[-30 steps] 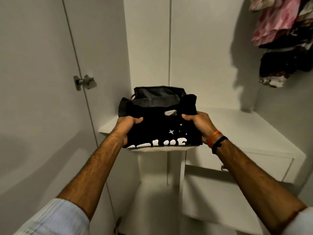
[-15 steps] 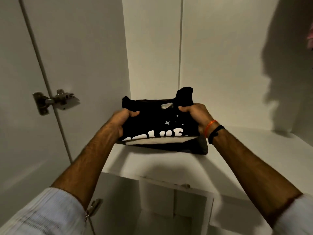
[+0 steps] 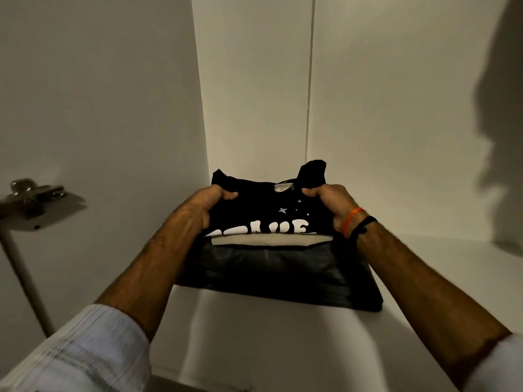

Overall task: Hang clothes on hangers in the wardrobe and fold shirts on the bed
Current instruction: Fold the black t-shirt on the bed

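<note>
The folded black cotton T-shirt with white lettering (image 3: 263, 213) lies crosswise between the hands, gripped at its side edges by the left hand (image 3: 208, 206) and the right hand (image 3: 334, 206) equally, directly above a dark folded garment (image 3: 283, 273) on the white wardrobe shelf (image 3: 283, 335).

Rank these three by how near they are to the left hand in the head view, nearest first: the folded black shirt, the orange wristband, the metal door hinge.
1. Folded black shirt: held in the left hand.
2. Orange wristband: to the right, on the other wrist, across the shirt.
3. Metal door hinge: far left, on the door.
</note>
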`<state>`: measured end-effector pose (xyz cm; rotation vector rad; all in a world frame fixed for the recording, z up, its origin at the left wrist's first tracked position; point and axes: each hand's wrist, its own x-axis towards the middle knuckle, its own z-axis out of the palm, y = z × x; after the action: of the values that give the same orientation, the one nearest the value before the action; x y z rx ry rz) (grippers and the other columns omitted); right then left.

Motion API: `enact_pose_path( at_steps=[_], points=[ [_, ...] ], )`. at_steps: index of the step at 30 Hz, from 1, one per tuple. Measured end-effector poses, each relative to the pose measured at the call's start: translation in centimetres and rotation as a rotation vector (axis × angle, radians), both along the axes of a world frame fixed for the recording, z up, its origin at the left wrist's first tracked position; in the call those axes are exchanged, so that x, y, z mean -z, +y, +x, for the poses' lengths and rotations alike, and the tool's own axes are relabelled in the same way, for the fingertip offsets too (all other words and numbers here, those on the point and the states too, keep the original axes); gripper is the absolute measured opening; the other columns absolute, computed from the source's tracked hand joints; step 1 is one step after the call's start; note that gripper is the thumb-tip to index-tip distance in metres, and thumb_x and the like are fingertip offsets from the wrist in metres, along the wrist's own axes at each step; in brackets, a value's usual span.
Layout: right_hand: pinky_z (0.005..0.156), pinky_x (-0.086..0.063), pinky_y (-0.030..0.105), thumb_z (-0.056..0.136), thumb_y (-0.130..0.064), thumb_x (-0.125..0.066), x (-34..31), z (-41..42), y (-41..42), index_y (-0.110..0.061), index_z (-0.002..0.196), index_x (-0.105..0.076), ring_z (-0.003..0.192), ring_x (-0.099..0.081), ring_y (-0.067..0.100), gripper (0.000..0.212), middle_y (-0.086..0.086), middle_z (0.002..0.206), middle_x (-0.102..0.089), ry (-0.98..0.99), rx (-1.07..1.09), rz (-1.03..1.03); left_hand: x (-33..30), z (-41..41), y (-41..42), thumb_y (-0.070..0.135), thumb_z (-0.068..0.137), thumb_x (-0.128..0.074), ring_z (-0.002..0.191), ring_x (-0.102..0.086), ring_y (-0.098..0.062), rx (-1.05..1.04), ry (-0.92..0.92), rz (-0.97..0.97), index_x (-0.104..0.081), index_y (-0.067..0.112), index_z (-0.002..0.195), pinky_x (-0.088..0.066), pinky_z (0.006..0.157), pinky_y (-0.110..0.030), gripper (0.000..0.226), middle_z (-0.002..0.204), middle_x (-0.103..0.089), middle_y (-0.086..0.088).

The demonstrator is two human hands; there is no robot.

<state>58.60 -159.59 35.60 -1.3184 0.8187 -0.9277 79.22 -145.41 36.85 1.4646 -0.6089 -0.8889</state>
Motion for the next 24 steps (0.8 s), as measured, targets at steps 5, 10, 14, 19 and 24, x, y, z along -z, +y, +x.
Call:
enact_pose_path(
  at_steps=[5,10,14,19,24],
  points=[
    [0.077,-0.059,0.038,0.082,-0.007,-0.072,-0.3,2.4,-2.7,0.001,0.115,-0.064,0.088,-0.071,0.03,0.036,0.015,0.101,-0.073,0.048,0.052,0.017,-0.2,3.5,-3.6,0.005,0.091,-0.061,0.065,-0.07,-0.022,0.062,-0.018,0.054,-0.067,0.003,0.099,-0.059,0.06,-0.028,0.009,0.088,-0.072,-0.013],
    [0.071,-0.057,0.034,0.08,-0.008,-0.073,-1.8,4.8,-5.1,0.001,0.116,-0.064,0.086,-0.072,0.029,0.038,0.014,0.1,-0.073,0.066,0.088,-0.024,-1.2,6.3,-6.2,0.006,0.092,-0.061,0.067,-0.069,-0.022,0.107,-0.029,0.064,-0.067,0.004,0.099,-0.058,0.057,-0.027,0.009,0.084,-0.073,-0.011],
    [0.071,-0.056,0.034,0.079,-0.007,-0.073,-0.7,6.0,-6.0,0.002,0.118,-0.064,0.087,-0.071,0.03,0.041,0.016,0.102,-0.073,0.092,0.105,-0.003,-0.5,7.5,-7.4,0.006,0.093,-0.06,0.058,-0.069,-0.02,0.113,-0.037,0.09,-0.066,0.003,0.1,-0.056,0.048,-0.026,0.009,0.071,-0.072,-0.01],
    [0.066,-0.056,0.032,0.081,-0.004,-0.071,2.7,5.4,-6.0,0.001,0.11,-0.067,0.082,-0.072,0.028,0.03,0.016,0.098,-0.074,0.165,0.101,0.059,2.6,7.2,-7.6,0.011,0.09,-0.066,0.08,-0.067,-0.026,0.123,-0.067,0.233,-0.065,0.003,0.101,-0.054,0.067,-0.037,0.013,0.09,-0.07,-0.011],
    [0.063,-0.055,0.031,0.082,-0.003,-0.07,4.8,4.4,-6.0,-0.001,0.104,-0.07,0.077,-0.071,0.027,0.022,0.015,0.092,-0.074,0.178,0.101,0.097,4.5,7.0,-7.9,0.01,0.083,-0.072,0.1,-0.067,-0.032,0.132,-0.113,0.297,-0.066,0.001,0.112,-0.054,0.09,-0.043,0.031,0.11,-0.071,-0.016]
  ],
)
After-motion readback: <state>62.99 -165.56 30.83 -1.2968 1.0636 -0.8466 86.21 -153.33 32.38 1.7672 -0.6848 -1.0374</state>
